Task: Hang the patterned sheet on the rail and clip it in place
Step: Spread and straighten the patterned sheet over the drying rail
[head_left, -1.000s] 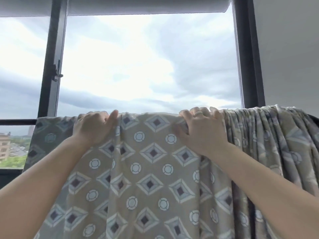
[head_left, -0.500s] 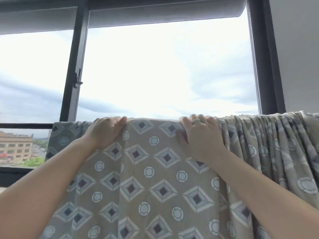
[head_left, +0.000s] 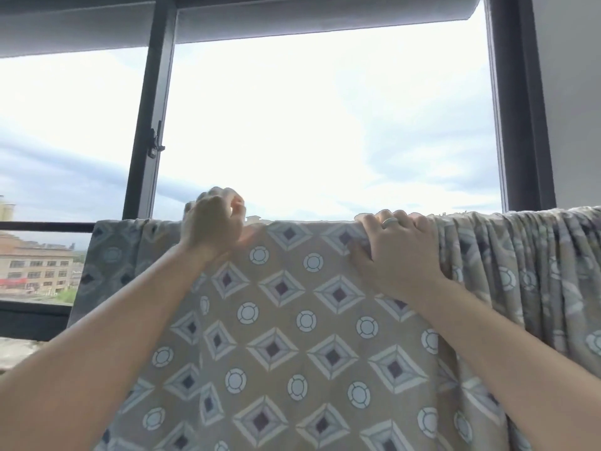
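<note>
The patterned sheet point(head_left: 292, 320), beige with diamonds and circles, hangs over a rail that it hides; its right part point(head_left: 527, 271) is bunched in folds. My right hand point(head_left: 396, 255), with a ring on one finger, hooks its fingers over the sheet's top edge and presses the cloth. My left hand point(head_left: 213, 222) is blurred, lifted a little above the top edge with its fingers curled, and I see nothing in it. No clip is in view.
A dark horizontal bar point(head_left: 45, 226) runs left from the sheet's top edge. Behind stands a large window with dark frames point(head_left: 148, 125) and a latch point(head_left: 156, 144). A grey wall point(head_left: 572, 92) is on the right. Buildings point(head_left: 32, 262) lie outside.
My left hand has let go of the sheet's top edge and risen above it. My right hand keeps its hold. The view has tilted up.
</note>
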